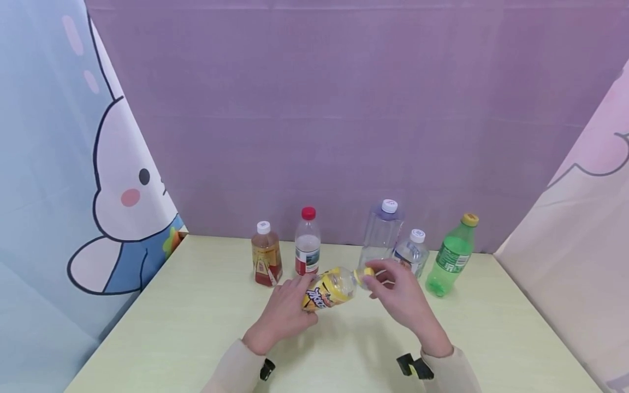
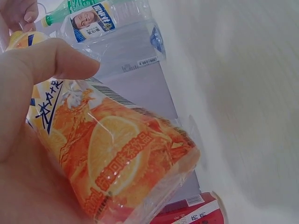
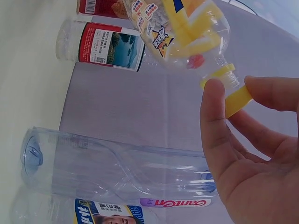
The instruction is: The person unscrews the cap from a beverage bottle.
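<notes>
A plastic drink bottle with a yellow-orange label (image 1: 328, 289) lies tilted above the table, its neck pointing right. My left hand (image 1: 289, 308) grips it round the body; orange slices show on its label in the left wrist view. My right hand (image 1: 400, 297) pinches the yellow cap (image 3: 238, 101) between thumb and fingers. In the right wrist view the cap sits just off the mouth, and the clear threads of the neck (image 3: 229, 79) show between the cap and the yellow ring. The bottle looks see-through, with no drink visible inside.
Behind my hands on the pale table (image 1: 196, 327) stand a white-capped brown bottle (image 1: 267, 256), a red-capped bottle (image 1: 307, 240), a tall clear bottle (image 1: 380, 232), a small clear bottle (image 1: 413, 252) and a green bottle (image 1: 451, 256). A purple cloth (image 1: 314, 120) hangs at the back.
</notes>
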Tool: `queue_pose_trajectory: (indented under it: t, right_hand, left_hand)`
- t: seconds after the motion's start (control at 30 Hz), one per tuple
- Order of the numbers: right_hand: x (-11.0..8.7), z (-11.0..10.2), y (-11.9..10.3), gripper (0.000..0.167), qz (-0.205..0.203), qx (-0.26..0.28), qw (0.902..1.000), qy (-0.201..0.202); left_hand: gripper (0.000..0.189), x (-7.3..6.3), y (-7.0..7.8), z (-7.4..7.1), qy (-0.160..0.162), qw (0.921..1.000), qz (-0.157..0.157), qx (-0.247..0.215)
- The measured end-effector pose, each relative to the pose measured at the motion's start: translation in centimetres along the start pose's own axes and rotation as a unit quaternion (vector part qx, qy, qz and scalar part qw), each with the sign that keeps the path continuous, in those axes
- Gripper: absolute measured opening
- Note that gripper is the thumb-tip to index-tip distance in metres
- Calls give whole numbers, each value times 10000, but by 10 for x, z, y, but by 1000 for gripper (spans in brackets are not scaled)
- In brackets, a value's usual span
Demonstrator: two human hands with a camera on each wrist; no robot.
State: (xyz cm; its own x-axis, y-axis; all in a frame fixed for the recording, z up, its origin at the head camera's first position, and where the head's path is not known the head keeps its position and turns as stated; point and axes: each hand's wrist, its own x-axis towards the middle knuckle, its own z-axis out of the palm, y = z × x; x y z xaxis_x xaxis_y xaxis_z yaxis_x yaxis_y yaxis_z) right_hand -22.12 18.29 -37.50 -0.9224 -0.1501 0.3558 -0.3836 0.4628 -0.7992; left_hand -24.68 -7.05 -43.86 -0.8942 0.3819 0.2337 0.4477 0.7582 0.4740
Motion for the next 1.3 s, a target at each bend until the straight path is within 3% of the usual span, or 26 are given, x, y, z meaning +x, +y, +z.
queue_pose_trajectory:
  t: [0.3,0.53,0.83,1.13,1.3]
  right_hand:
    - [0,-7,-2,30,156,-23,9999,-43]
    - [1,-10,-2,31,311,-11,9992,-246]
    - [-7,-4,14,27,173,-187,9987,-452]
    - [-18,-2,39,26,-427,-929,9896,-1015]
    - [-24,2,47,24,-378,-1214,9811,-1461]
  left_hand:
    - [72,3,-4,-1,12,9982,-223,-562]
    - [70,4,-6,-2,37,9920,-350,-1215]
    - [71,4,-8,2,30,9829,-402,-1799]
    - [73,5,-8,6,93,9741,-396,-2225]
    - [72,7,-8,8,179,9681,-563,-2436]
